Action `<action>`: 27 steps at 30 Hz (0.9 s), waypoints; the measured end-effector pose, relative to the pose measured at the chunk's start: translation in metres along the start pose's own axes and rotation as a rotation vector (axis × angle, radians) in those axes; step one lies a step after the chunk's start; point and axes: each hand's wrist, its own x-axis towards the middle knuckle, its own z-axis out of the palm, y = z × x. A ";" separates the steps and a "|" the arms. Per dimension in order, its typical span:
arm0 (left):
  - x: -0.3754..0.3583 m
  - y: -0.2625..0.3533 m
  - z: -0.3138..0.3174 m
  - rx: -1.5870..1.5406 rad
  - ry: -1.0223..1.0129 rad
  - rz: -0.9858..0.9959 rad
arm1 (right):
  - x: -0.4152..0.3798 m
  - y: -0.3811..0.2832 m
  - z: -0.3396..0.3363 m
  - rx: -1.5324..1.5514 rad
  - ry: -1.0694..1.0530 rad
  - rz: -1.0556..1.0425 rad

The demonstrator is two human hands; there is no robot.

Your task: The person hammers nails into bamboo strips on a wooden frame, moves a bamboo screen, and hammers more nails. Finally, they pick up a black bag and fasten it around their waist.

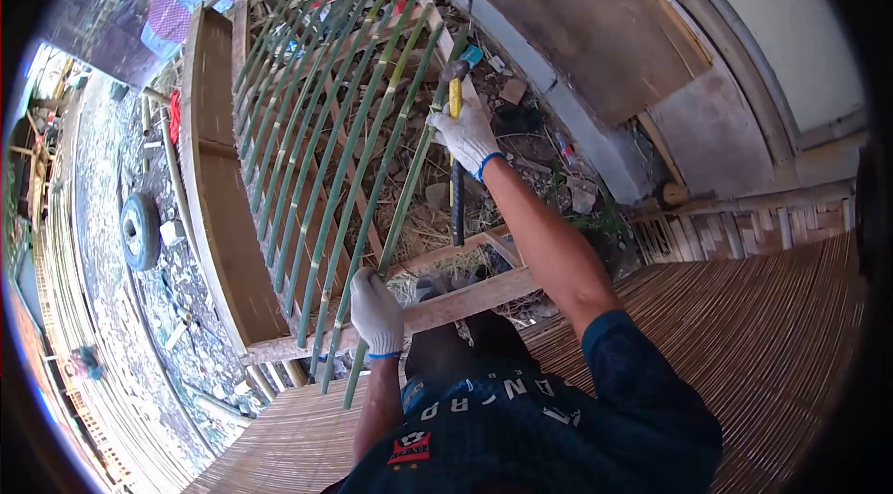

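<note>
Dark shirt [558, 443] below me, my left hand [377, 315] holds the lower part of a green slat [409, 192] lying across the wooden frame [484, 293]; my right hand [468, 133] grips the hammer [458, 206] — best keep the slat evenly spaced. Rubble [437, 196] lies beneath; the wall panel [595, 20] may crowd a swing.

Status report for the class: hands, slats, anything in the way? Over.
Left hand holding green slat. Right hand gripping hammer. Other slats spaced across wooden frame. No obvious obstruction.
</note>
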 end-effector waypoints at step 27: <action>0.022 -0.016 0.000 -0.173 0.033 0.349 | 0.019 -0.017 0.008 0.101 0.028 0.036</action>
